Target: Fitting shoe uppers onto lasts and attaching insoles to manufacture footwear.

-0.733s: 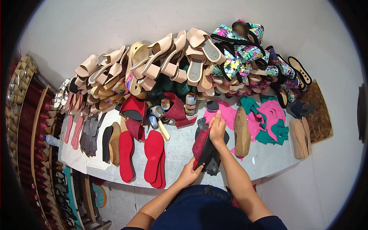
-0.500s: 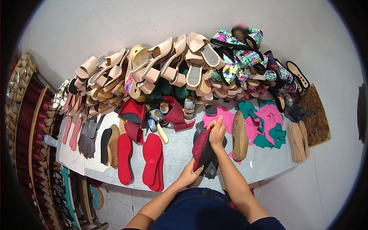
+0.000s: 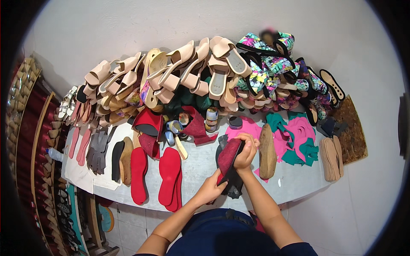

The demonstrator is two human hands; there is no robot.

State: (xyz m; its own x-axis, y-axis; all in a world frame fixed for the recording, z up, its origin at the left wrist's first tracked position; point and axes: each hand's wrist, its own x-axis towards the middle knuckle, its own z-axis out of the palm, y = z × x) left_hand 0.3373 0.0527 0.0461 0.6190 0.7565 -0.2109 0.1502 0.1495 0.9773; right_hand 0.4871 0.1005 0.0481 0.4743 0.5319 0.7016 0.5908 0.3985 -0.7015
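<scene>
Head view, looking down on a pale grey desk [image 3: 200, 170] set against a white wall. Both hands hold a dark red, sole-shaped insole piece [image 3: 229, 155] tilted above the desk's front-centre area. The left hand [image 3: 210, 190] grips its lower end, fingers closed around the edge. The right hand [image 3: 246, 150] clasps its upper end, fingers curled over the top. Directly beneath the piece lies a small stack of black sole-shaped cutouts [image 3: 232, 187], touching the desk.

To the left of the hands lie flat bright red insoles [image 3: 168, 175], side by side, and further left a brown and a black sole [image 3: 121, 158]. Just right of the right hand rests a tan wooden shoe last [image 3: 267, 151], lying partly on pink [image 3: 250, 128] and teal fabric cutouts [image 3: 299, 151]. A stack of tan cork-coloured insoles [image 3: 331, 158] sits near the desk's right end.

Along the wall, a heap of beige slide sandals [image 3: 171, 77] occupies the left and middle; floral-patterned sandals with black straps [image 3: 273, 68] fill the right.
</scene>
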